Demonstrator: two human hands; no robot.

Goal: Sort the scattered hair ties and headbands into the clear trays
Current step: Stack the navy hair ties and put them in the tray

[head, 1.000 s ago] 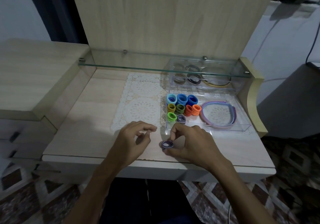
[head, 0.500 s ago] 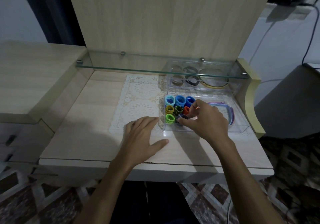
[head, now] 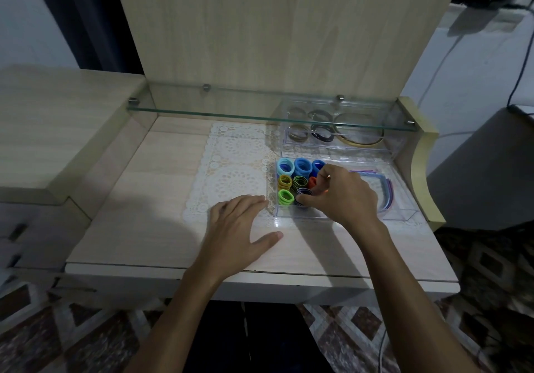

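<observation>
A clear tray [head: 403,219] sits on the desk at the right, with blue, yellow, green and orange hair ties [head: 300,166] packed in rows at its left end and purple headbands [head: 385,190] at its right end. My right hand [head: 342,196] reaches into the tray and pinches a dark purple hair tie bundle [head: 304,193] beside the green ties [head: 285,197]. My left hand [head: 237,228] lies flat on the desk, fingers straight, just left of the tray. A second clear tray [head: 390,148] behind holds dark ties and a gold headband [head: 362,141].
A white lace mat [head: 231,170] covers the desk's middle. A glass shelf [head: 202,109] runs over the back of the desk above the rear tray. A raised wooden cabinet top [head: 57,118] stands at the left, and the desk's front edge is close to me.
My right hand carried the dark purple hair tie bundle from the desk's front up into the near tray. My left hand opened and came to rest flat on the desk.
</observation>
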